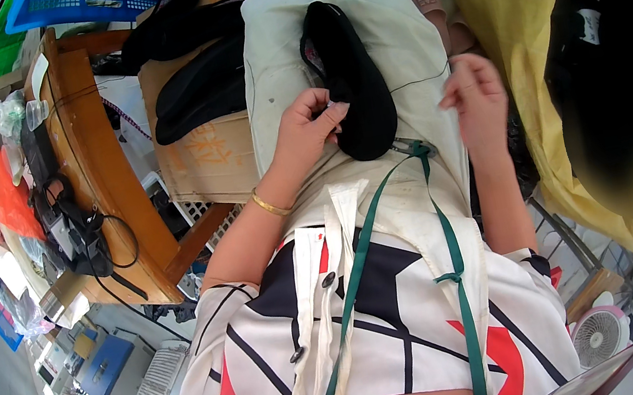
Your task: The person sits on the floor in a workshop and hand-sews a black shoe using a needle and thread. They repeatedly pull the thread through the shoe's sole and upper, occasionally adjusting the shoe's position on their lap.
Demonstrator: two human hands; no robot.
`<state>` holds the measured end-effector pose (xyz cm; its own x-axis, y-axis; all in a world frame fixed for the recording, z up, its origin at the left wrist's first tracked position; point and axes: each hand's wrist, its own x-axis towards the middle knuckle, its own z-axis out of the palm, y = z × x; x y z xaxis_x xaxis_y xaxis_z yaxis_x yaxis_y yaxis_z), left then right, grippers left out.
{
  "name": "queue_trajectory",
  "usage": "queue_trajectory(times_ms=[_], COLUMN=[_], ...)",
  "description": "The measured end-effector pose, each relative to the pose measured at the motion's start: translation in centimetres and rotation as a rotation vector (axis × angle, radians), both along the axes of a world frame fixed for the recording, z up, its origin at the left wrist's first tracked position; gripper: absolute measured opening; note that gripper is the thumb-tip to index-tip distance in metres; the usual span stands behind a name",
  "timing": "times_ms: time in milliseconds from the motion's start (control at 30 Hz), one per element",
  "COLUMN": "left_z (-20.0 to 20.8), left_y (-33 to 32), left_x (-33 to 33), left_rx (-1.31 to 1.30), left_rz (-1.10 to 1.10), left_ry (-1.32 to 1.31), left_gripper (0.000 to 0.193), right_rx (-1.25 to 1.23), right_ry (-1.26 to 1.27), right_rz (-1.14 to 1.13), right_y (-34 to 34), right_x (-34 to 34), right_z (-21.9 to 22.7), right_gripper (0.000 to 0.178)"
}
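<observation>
A black cloth shoe lies lengthwise over the pale apron on my lap. My left hand, a bangle at its wrist, pinches the shoe's edge near the opening between thumb and fingers. From the shoe a thin dark thread runs to the right, up to my right hand. That hand is lifted off the shoe, its fingers closed on the thread and slightly blurred; whether a needle is in them I cannot make out. Below the shoe's near end lies a small metal tool tied to a green ribbon.
More black shoes rest on a cardboard box at my left. Beyond it stands a wooden table with bags and cables. On my right, a yellow sack holds dark items. A small fan is at lower right.
</observation>
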<state>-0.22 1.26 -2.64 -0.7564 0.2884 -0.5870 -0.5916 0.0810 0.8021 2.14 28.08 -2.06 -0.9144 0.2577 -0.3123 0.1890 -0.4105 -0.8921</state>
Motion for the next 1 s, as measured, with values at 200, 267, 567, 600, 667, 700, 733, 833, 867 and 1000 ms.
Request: queue_trajectory(times_ms=[200, 267, 567, 600, 667, 700, 733, 833, 867, 1000], left_z=[0.0, -0.3, -0.5, -0.5, -0.5, -0.5, -0.5, -0.4, -0.3, -0.3], left_y=[0.2, 0.1, 0.0, 0.0, 0.0, 0.1, 0.1, 0.1, 0.1, 0.3], left_x=[0.2, 0.2, 0.3, 0.3, 0.3, 0.3, 0.3, 0.3, 0.4, 0.8], left_rx=[0.449, 0.465, 0.492, 0.490, 0.489, 0.489, 0.488, 0.492, 0.498, 0.499], left_rz=[0.244, 0.221, 0.231, 0.232, 0.235, 0.237, 0.236, 0.241, 0.250, 0.301], left_ry=[-0.259, -0.260, -0.292, -0.294, -0.299, -0.301, -0.299, -0.295, -0.294, -0.268], left_gripper=[0.016, 0.017, 0.016, 0.016, 0.016, 0.016, 0.016, 0.015, 0.015, 0.016], right_rx=[0.289, 0.379, 0.516, 0.516, 0.516, 0.518, 0.519, 0.523, 0.524, 0.445], right_ry=[-0.155, -0.128, -0.111, -0.109, -0.104, -0.104, -0.103, -0.106, -0.107, -0.153], right_rz=[0.527, 0.574, 0.571, 0.571, 0.570, 0.570, 0.571, 0.573, 0.574, 0.619], right_y=[-6.3, -6.9, -7.5, -7.6, -7.6, -7.6, -7.6, -7.6, -7.6, -7.2], right_x=[1.1, 1.1, 0.9, 0.8, 0.8, 0.8, 0.8, 0.7, 0.7, 0.5], right_z=[2.2, 2.0, 1.4, 1.4, 1.5, 1.5, 1.4, 1.4, 1.5, 1.5], right_gripper=[0.016, 0.016, 0.015, 0.015, 0.015, 0.015, 0.015, 0.015, 0.015, 0.014])
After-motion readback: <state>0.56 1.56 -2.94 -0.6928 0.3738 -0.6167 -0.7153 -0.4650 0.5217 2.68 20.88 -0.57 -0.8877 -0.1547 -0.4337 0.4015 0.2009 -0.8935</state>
